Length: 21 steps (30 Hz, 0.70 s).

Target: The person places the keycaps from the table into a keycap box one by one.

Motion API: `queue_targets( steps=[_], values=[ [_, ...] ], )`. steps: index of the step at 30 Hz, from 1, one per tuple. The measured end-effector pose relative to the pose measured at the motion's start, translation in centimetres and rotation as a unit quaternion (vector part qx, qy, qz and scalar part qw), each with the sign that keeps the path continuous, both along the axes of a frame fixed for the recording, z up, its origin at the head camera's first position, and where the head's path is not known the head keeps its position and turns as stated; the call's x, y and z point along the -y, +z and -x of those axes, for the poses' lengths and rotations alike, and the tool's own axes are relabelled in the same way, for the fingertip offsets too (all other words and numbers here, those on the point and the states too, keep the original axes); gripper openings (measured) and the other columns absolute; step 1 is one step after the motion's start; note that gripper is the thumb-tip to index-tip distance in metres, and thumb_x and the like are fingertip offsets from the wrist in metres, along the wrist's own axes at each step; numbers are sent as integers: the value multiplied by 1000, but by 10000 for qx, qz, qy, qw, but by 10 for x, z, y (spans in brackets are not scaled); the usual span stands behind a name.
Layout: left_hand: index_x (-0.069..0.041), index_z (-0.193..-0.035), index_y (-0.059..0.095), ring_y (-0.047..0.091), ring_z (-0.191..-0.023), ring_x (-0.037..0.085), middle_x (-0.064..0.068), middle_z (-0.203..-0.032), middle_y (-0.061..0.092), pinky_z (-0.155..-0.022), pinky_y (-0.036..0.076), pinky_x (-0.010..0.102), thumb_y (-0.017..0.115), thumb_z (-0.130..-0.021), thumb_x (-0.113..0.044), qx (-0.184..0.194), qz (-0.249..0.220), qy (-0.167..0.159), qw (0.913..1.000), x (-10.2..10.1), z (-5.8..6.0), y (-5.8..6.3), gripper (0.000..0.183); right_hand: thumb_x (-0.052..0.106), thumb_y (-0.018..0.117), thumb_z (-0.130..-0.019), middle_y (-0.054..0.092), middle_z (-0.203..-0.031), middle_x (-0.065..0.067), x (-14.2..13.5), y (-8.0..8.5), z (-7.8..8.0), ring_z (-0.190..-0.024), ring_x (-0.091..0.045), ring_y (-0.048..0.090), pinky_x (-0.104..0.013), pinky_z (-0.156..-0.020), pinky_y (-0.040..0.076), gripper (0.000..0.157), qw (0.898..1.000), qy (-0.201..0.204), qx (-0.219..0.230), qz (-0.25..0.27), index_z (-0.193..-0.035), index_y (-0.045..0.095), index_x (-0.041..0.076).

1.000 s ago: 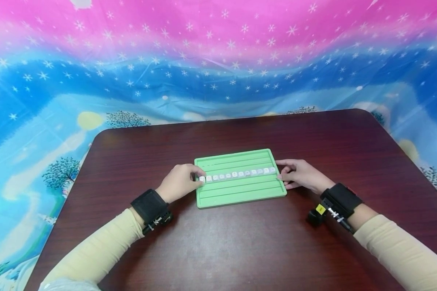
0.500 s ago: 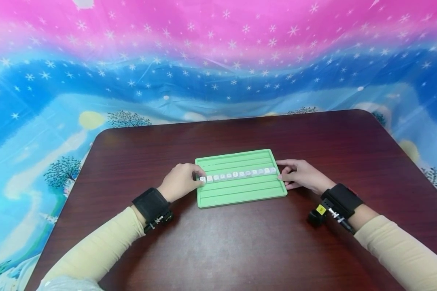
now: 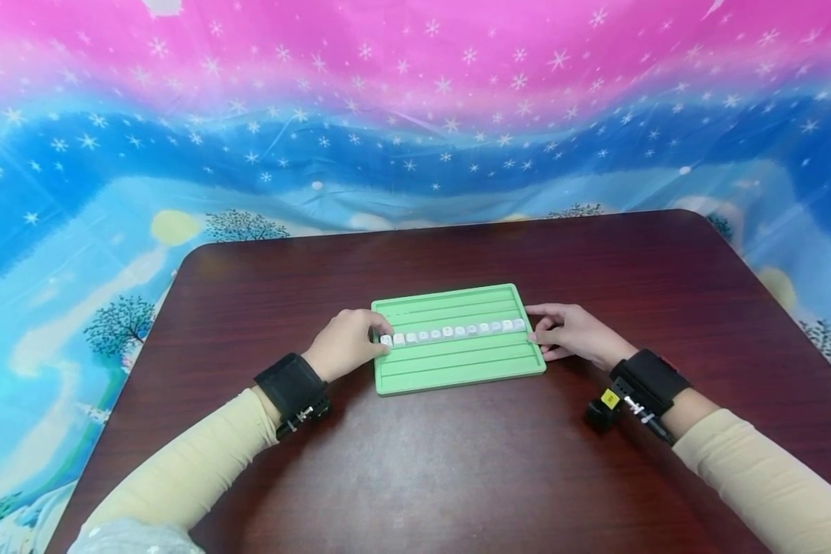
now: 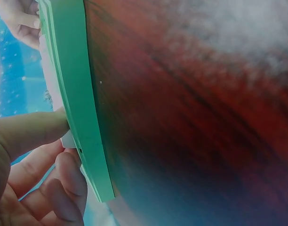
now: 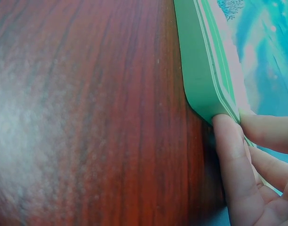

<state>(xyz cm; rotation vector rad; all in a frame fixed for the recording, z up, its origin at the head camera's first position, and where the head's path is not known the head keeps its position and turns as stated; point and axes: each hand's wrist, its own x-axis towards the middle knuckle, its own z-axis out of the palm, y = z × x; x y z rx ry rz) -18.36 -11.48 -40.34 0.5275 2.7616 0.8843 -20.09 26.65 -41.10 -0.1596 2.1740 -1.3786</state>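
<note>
A shallow green tray (image 3: 457, 371) with long grooves lies on the table. One groove holds a row of small white keycap-like blocks (image 3: 447, 332) with faint marks on top, too small to read. My left hand (image 3: 346, 344) is at the tray's left end, pinching the leftmost white block (image 3: 385, 340) between thumb and index finger; the left wrist view shows this white block (image 4: 68, 140) under the thumb. At the right end, my right hand (image 3: 573, 333) grips the tray's edge, thumb over the rim and other fingers along the side. In the right wrist view a fingertip presses the tray's corner (image 5: 205, 96).
The dark reddish-brown table (image 3: 429, 469) has rounded far corners. Behind it hangs a pink and blue cloth (image 3: 415, 131) printed with snowflakes and trees. Each wrist wears a black strap (image 3: 291, 388) with a small camera.
Almost nothing differs. The left hand and wrist have shifted very slightly, while the row, the tray and the right hand keep their places.
</note>
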Motion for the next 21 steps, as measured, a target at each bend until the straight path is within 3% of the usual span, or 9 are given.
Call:
queue_targets(
  steps=[8, 14, 17, 21],
  values=[
    [-7, -107, 79, 55, -70, 14, 1, -101, 73, -64, 46, 30, 82, -87, -7, -10, -49, 96, 9999, 8, -2, 1, 21, 4, 65, -100, 56, -100, -16, 8, -4, 9, -83, -19, 68, -32, -74, 60, 69, 9999, 75, 61, 71, -158, 28, -5],
    [-6, -116, 77, 58, -75, 14, 1, -102, 71, -65, 49, 32, 79, -92, -20, -129, -235, 121, 9996, 17, -7, -2, 28, 8, 66, -100, 59, -106, -18, -3, -7, 13, -88, -19, 66, -32, -79, 59, 73, 9996, 243, 157, 62, -160, 25, -4],
    [-7, -117, 77, 64, -86, 15, 1, -105, 72, -74, 54, 35, 76, -95, -28, -205, -124, 65, 9997, 25, -10, 2, 31, 13, 65, -102, 65, -116, -18, -19, -5, 13, -94, -20, 68, -33, -83, 59, 71, 9979, 556, 330, -47, -158, 26, -7],
    [-7, -121, 76, 66, -101, 18, 5, -114, 74, -88, 54, 42, 72, -97, -34, -133, 152, 45, 9998, 48, -6, 20, 37, 16, 64, -103, 67, -120, -18, -35, 15, 20, -100, -25, 68, -40, -85, 58, 64, 9871, 1418, 175, -727, -152, 34, -13]
  ],
)
